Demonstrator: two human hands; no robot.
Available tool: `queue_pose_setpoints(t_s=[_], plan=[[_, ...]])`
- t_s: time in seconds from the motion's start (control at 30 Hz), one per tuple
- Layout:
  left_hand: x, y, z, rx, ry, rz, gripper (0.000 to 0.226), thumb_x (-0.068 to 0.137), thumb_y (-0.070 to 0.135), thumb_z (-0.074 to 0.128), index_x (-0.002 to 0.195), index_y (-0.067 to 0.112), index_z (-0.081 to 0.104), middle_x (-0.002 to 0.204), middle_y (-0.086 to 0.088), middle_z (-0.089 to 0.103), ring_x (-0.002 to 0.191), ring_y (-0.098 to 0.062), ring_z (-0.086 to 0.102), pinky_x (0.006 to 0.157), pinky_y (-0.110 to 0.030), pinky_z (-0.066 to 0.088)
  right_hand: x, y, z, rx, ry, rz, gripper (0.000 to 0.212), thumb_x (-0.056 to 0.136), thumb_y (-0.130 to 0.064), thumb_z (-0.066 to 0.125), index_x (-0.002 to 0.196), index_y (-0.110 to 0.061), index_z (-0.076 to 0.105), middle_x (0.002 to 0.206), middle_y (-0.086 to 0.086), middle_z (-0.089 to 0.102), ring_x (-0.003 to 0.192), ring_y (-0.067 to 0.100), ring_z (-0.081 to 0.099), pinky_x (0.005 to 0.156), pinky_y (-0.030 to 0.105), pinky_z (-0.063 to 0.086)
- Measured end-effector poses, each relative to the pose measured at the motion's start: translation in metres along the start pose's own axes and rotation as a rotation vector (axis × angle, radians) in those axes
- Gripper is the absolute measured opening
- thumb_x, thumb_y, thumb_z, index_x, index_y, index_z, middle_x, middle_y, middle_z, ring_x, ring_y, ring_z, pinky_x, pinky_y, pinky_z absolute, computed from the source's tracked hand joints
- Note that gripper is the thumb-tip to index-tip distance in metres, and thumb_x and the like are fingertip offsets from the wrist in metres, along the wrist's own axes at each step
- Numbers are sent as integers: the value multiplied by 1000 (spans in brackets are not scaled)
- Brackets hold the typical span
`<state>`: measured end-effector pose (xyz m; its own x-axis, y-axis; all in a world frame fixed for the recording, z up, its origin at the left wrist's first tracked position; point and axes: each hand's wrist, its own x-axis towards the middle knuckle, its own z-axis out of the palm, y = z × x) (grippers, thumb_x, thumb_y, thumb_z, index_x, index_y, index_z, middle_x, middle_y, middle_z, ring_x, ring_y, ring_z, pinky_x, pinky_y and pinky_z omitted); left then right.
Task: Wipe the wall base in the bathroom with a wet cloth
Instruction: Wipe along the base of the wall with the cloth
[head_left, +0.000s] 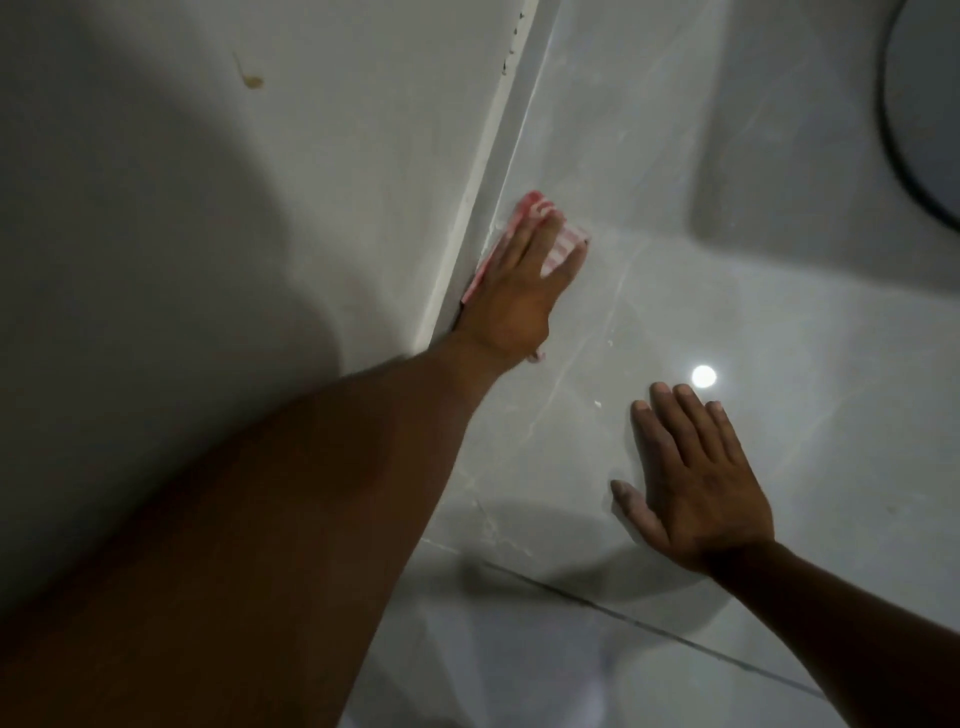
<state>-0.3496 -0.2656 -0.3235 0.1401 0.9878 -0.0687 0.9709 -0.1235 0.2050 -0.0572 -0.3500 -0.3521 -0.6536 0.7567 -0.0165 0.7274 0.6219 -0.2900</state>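
Observation:
The wall base (506, 130) is a pale strip running diagonally where the grey wall meets the glossy tiled floor. A red-and-white striped cloth (563, 244) lies against the foot of this strip. My left hand (519, 291) presses flat on the cloth, fingers stretched forward, holding it to the base and floor. Most of the cloth is hidden under the palm. My right hand (691, 478) rests flat on the floor tile to the right, fingers spread, holding nothing.
The grey wall (208, 182) fills the left side and has a brownish stain (252, 79). A dark round object (919, 114) sits at the upper right edge. A dark grout line (649, 623) crosses the floor near me. A lamp reflection (703, 375) shines on the tile.

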Motion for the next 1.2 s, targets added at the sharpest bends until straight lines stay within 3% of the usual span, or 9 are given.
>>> queue_pose_setpoints(t_s=[0.13, 0.23, 0.3, 0.47, 0.63, 0.83, 1.0, 1.07, 1.2], plan=[[10, 8, 0, -42, -6, -240, 97, 86, 14, 76, 163, 20, 17, 173, -17, 0, 159, -40, -7, 131, -51, 10, -1, 1, 1, -4, -16, 6, 88, 90, -60, 47, 159, -8, 30, 168, 17, 25, 158, 33, 15, 127, 55, 16], [-26, 21, 3, -71, -32, -291, 121, 70, 35, 93, 162, 21, 16, 174, -15, 1, 160, -38, -6, 131, -53, 14, 0, 1, 1, 5, 3, 0, 88, 89, -59, 50, 158, -7, 32, 168, 17, 25, 158, 33, 16, 127, 55, 16], [-66, 28, 6, -78, -39, -280, 118, 70, 28, 92, 162, 21, 18, 173, -16, 5, 160, -38, -2, 130, -53, 18, 0, 1, 1, 7, 11, -6, 87, 89, -58, 52, 158, -7, 33, 168, 17, 26, 158, 33, 16, 127, 55, 16], [-172, 52, 21, -128, 71, -310, 80, 79, -6, 41, 154, 22, 41, 168, -17, 29, 157, -39, 21, 125, -54, 31, 0, 1, 1, 7, 18, -11, 87, 89, -57, 52, 157, -6, 34, 167, 18, 27, 158, 33, 16, 128, 53, 14], [-152, 40, 21, -161, 91, -252, 79, 78, -6, 48, 152, 21, 43, 167, -16, 27, 156, -41, 22, 125, -52, 28, 0, 1, 0, 9, -5, -9, 87, 89, -57, 51, 157, -5, 33, 167, 19, 26, 158, 35, 16, 127, 55, 15], [-23, 7, 9, -263, 158, -187, 98, 61, -2, 90, 149, 5, 47, 163, -29, 30, 153, -51, 21, 120, -65, 35, 0, 0, -1, 16, -13, -6, 87, 89, -58, 51, 157, -7, 33, 167, 18, 25, 157, 35, 18, 127, 56, 17], [3, 6, 5, -361, 228, -239, 81, 76, -14, 75, 149, 7, 47, 164, -27, 29, 155, -47, 23, 122, -63, 34, 1, -1, -3, 22, -9, -4, 87, 89, -58, 51, 156, -5, 36, 166, 19, 29, 156, 36, 22, 126, 56, 19], [-37, 14, 9, -300, 208, -214, 82, 76, -2, 81, 150, 6, 45, 165, -26, 28, 156, -45, 21, 123, -62, 32, 1, -1, -4, 21, -1, -7, 86, 88, -57, 52, 155, -4, 38, 165, 20, 31, 155, 37, 24, 125, 56, 20], [-172, 44, 30, -303, 263, -231, 41, 105, 2, 48, 146, 2, 51, 160, -23, 39, 155, -40, 27, 123, -59, 32, 1, -2, -5, 18, 0, -8, 85, 89, -57, 50, 154, -3, 39, 165, 20, 30, 155, 37, 23, 126, 56, 18]])
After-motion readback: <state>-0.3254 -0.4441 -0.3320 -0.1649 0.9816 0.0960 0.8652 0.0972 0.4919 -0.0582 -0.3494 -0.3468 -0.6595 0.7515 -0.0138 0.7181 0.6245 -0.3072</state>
